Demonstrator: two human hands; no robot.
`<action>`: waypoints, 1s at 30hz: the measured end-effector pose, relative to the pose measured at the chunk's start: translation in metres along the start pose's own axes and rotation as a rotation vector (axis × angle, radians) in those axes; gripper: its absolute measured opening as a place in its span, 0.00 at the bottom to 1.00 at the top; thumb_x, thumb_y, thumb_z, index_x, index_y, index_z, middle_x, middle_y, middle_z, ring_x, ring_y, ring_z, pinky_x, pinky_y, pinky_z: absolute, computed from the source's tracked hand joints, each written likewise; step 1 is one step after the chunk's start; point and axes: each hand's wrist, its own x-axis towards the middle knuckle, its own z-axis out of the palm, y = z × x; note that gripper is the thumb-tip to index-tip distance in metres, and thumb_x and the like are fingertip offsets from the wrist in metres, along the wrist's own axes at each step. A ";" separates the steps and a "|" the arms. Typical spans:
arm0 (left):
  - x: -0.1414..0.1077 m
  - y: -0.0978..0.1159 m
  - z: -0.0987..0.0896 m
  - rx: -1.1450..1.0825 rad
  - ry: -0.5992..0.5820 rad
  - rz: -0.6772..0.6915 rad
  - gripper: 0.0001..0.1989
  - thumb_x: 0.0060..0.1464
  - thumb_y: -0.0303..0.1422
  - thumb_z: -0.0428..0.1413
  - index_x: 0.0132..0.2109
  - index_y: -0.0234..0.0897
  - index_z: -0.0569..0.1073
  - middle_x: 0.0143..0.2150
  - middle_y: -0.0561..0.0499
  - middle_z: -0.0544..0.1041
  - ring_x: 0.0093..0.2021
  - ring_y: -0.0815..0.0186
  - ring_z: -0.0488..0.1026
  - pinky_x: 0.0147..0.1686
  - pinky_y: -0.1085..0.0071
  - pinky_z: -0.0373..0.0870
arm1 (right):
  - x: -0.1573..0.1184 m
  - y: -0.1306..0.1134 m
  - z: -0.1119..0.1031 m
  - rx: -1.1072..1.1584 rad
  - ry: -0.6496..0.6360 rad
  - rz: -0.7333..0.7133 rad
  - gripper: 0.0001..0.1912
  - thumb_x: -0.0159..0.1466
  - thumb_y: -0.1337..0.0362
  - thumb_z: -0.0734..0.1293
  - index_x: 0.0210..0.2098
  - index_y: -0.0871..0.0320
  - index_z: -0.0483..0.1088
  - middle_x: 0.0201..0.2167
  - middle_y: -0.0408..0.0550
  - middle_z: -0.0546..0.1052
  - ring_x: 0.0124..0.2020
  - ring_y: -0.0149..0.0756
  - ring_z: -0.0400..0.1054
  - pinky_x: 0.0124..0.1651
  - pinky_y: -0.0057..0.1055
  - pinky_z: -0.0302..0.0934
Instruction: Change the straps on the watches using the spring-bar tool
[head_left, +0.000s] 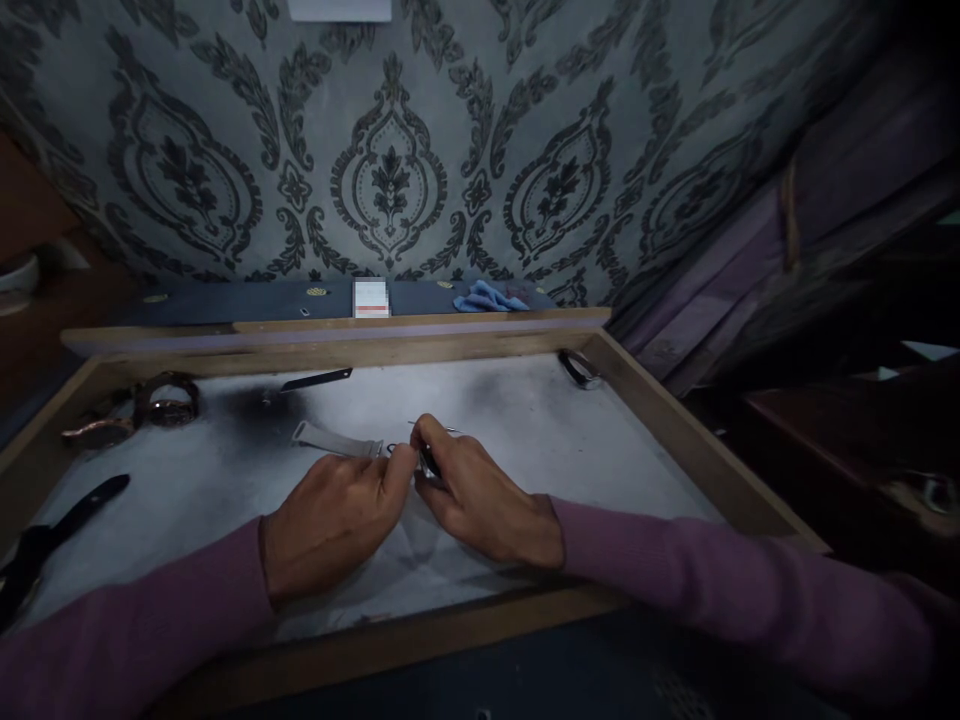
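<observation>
Both of my hands meet near the middle of a shallow wooden tray with a pale floor. My left hand (pixel 341 515) is closed, thumb and fingers pressed together by the inner end of a silvery mesh watch strap (pixel 337 441), which stretches out to the left. Right beside it, my right hand (pixel 480 495) is closed around a small dark and shiny piece (pixel 429 462), perhaps a watch, mostly covered by the fingers. A thin metal tool (pixel 451 430) pokes out above the right index finger. What lies between the fingertips is too small to make out.
The tray's wooden rim (pixel 705 460) surrounds the hands. Two rose-toned watches (pixel 171 405) lie back left, a black-strapped watch (pixel 67 525) front left, a dark strap piece (pixel 316 380) at the back, another watch (pixel 579 370) back right. Behind are a blue cloth (pixel 489 297) and a small white box (pixel 371 296).
</observation>
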 end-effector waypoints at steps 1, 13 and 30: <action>0.000 0.000 0.000 -0.013 -0.003 -0.004 0.12 0.54 0.17 0.40 0.39 0.37 0.61 0.21 0.54 0.69 0.19 0.64 0.67 0.18 0.73 0.62 | 0.000 0.000 0.000 -0.006 -0.003 0.001 0.12 0.53 0.73 0.58 0.34 0.54 0.50 0.22 0.39 0.63 0.23 0.33 0.58 0.29 0.32 0.51; 0.001 0.002 0.004 0.129 -0.053 0.059 0.13 0.56 0.17 0.40 0.38 0.34 0.66 0.23 0.49 0.73 0.20 0.61 0.72 0.18 0.70 0.67 | 0.000 0.005 0.004 0.000 0.000 0.003 0.10 0.56 0.71 0.61 0.32 0.55 0.53 0.22 0.39 0.64 0.23 0.32 0.59 0.27 0.29 0.49; 0.012 0.009 -0.006 0.023 -0.425 0.028 0.12 0.54 0.15 0.41 0.40 0.33 0.63 0.23 0.49 0.74 0.21 0.61 0.73 0.22 0.69 0.70 | 0.005 0.002 0.000 -0.309 -0.169 0.116 0.11 0.56 0.75 0.61 0.39 0.60 0.61 0.28 0.49 0.73 0.28 0.37 0.66 0.30 0.29 0.53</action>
